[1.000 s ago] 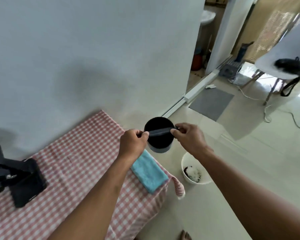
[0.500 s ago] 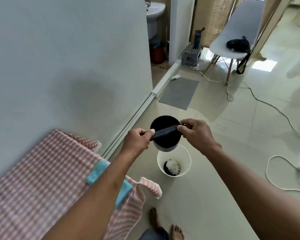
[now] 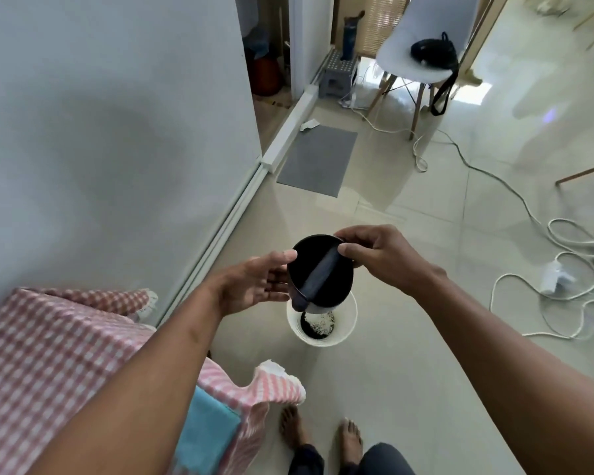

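A round black cup (image 3: 336, 286) is held tilted over a white bin (image 3: 349, 320) on the floor. A dark strip (image 3: 318, 279) lies across the cup's mouth, and its lower end hangs past the rim toward the bin. My right hand (image 3: 381, 255) pinches the strip's upper end at the cup's far rim. My left hand (image 3: 251, 286) has straight fingers and touches the cup's left side, its thumb by the rim. Dark and white bits lie in the bin's bottom.
A table under a pink checked cloth (image 3: 48, 354) stands at the lower left, with a blue cloth (image 3: 206, 433) at its edge. A white wall runs along the left. Beyond are a grey mat (image 3: 318, 159), a white chair (image 3: 422, 39) and white cables (image 3: 563, 269). Bare feet (image 3: 290, 428) stand below the bin.
My left hand let go of the strip's end and opened against the cup's side. The freed end dropped over the rim. The cup tilted further above the bin.
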